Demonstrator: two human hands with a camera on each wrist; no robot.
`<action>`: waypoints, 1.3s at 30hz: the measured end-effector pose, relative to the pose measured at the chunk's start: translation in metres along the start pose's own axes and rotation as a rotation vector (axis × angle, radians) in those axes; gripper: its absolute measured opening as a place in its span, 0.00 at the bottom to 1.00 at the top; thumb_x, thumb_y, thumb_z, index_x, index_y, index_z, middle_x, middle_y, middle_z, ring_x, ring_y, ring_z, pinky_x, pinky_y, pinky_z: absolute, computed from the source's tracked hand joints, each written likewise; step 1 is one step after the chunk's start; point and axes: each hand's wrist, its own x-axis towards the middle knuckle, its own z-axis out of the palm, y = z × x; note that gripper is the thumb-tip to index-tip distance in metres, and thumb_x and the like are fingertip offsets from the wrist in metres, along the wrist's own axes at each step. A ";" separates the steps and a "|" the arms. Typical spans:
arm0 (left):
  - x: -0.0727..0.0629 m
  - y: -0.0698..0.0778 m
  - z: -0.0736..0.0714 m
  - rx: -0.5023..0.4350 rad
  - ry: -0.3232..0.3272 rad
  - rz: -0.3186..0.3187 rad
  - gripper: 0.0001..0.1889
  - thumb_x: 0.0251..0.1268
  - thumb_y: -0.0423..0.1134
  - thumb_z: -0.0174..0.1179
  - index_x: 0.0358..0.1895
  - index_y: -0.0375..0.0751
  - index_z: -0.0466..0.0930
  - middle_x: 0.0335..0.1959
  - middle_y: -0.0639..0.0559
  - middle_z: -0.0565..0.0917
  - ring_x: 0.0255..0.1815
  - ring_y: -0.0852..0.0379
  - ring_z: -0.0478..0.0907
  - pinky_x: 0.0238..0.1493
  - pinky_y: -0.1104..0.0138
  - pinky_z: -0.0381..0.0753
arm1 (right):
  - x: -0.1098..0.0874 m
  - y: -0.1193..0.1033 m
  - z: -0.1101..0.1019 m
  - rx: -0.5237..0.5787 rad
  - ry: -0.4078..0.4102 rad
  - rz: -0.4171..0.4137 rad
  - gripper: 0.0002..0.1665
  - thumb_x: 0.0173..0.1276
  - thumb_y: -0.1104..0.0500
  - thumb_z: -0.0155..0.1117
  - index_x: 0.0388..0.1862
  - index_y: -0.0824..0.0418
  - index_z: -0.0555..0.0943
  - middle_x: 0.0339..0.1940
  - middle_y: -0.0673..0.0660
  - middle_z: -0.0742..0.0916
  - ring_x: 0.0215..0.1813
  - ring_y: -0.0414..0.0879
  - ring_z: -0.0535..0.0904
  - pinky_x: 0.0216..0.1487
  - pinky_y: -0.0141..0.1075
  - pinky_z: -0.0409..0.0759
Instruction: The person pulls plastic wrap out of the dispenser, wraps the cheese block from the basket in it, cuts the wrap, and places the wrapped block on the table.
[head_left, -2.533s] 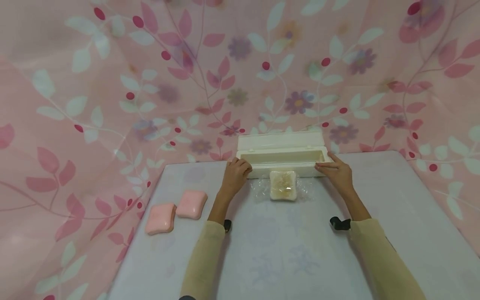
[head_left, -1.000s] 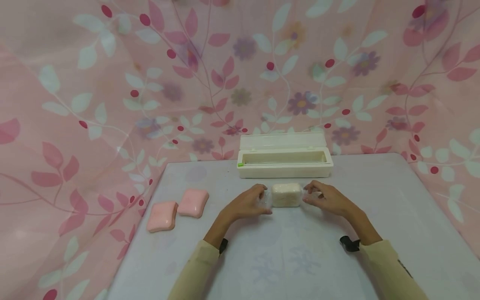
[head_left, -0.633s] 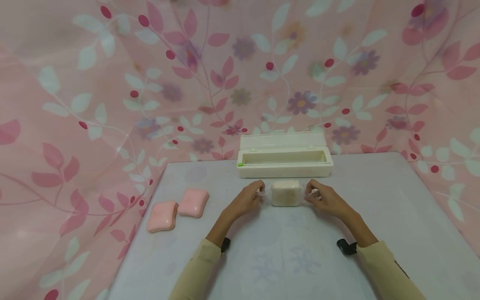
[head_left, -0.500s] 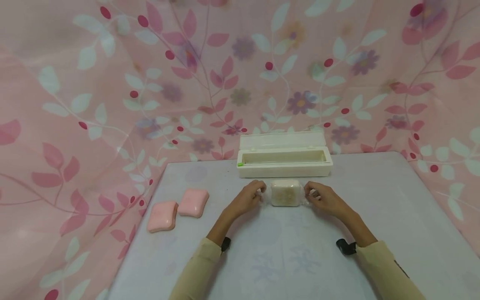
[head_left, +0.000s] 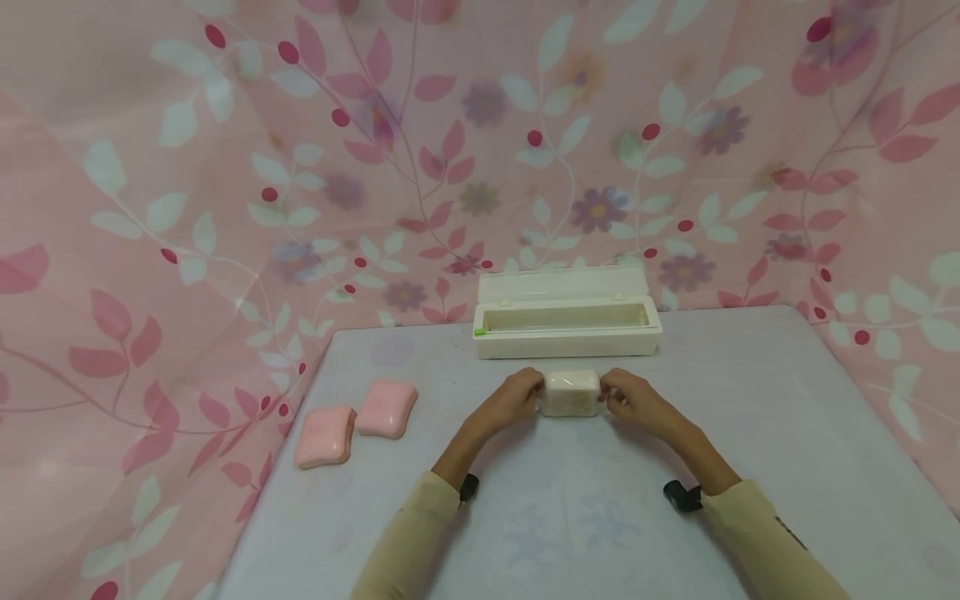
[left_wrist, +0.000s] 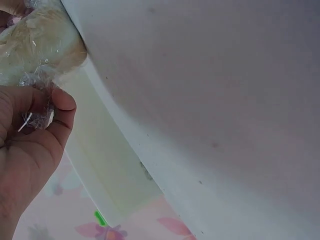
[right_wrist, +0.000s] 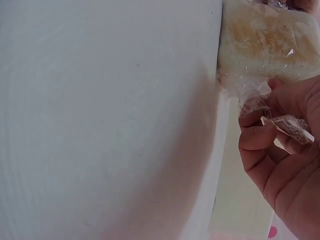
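A cream-coloured, rounded block (head_left: pixel 571 393), shaped like a soap bar, stands between both hands wrapped in clear cling film. Tan patches show through the film in both wrist views. My left hand (head_left: pixel 512 402) pinches the gathered cling film (left_wrist: pixel 37 107) at the block's left end between thumb and fingers. At the other end, my right hand (head_left: pixel 641 402) pinches the twisted film (right_wrist: pixel 255 95), and a loose tail of it pokes out through the fingers. Behind the block lies a long white cling film dispenser box (head_left: pixel 567 343), its lid raised, with a small green piece (head_left: pixel 480 332) at the left corner.
Two pink, pillow-shaped blocks (head_left: pixel 324 437) lie side by side on the left of the table (head_left: pixel 570 517), which has a pale cloth over it. A pink floral curtain (head_left: pixel 420 167) hangs right behind the box.
Both hands have left the dispenser box and come to the block's ends. The block, earlier lying on spread film, is now wrapped and upright. Just now the hands have drawn closer in.
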 end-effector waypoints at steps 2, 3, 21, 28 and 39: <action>0.002 0.002 0.000 -0.006 -0.008 -0.021 0.08 0.68 0.22 0.51 0.41 0.36 0.75 0.38 0.52 0.76 0.40 0.59 0.71 0.42 0.70 0.74 | 0.001 -0.001 0.001 -0.017 -0.002 0.007 0.15 0.56 0.79 0.55 0.34 0.60 0.76 0.35 0.51 0.82 0.39 0.48 0.78 0.37 0.38 0.78; 0.002 0.003 0.000 -0.007 -0.010 -0.028 0.07 0.69 0.22 0.50 0.41 0.36 0.75 0.38 0.52 0.76 0.40 0.59 0.71 0.42 0.70 0.74 | 0.001 -0.001 0.001 -0.020 -0.001 0.005 0.15 0.56 0.79 0.55 0.34 0.60 0.76 0.35 0.50 0.82 0.39 0.48 0.78 0.36 0.38 0.78; 0.028 0.031 -0.020 -0.117 0.055 0.054 0.10 0.66 0.25 0.49 0.33 0.41 0.77 0.31 0.54 0.76 0.34 0.61 0.70 0.37 0.72 0.71 | -0.046 -0.065 0.012 0.463 -0.108 0.531 0.12 0.67 0.65 0.60 0.46 0.71 0.76 0.39 0.60 0.82 0.31 0.47 0.78 0.26 0.35 0.77; 0.039 0.043 -0.015 -0.137 -0.150 0.092 0.12 0.62 0.23 0.52 0.31 0.42 0.82 0.29 0.57 0.80 0.33 0.65 0.73 0.37 0.75 0.73 | -0.080 -0.098 0.047 0.810 -0.032 0.783 0.19 0.68 0.64 0.60 0.53 0.75 0.71 0.37 0.55 0.80 0.31 0.42 0.75 0.30 0.31 0.76; 0.036 0.047 0.009 -0.084 -0.332 0.027 0.12 0.63 0.24 0.53 0.33 0.41 0.84 0.30 0.58 0.82 0.32 0.64 0.72 0.34 0.75 0.71 | -0.093 -0.123 0.079 1.096 0.083 0.891 0.18 0.71 0.63 0.60 0.53 0.71 0.69 0.40 0.55 0.79 0.40 0.42 0.77 0.37 0.33 0.78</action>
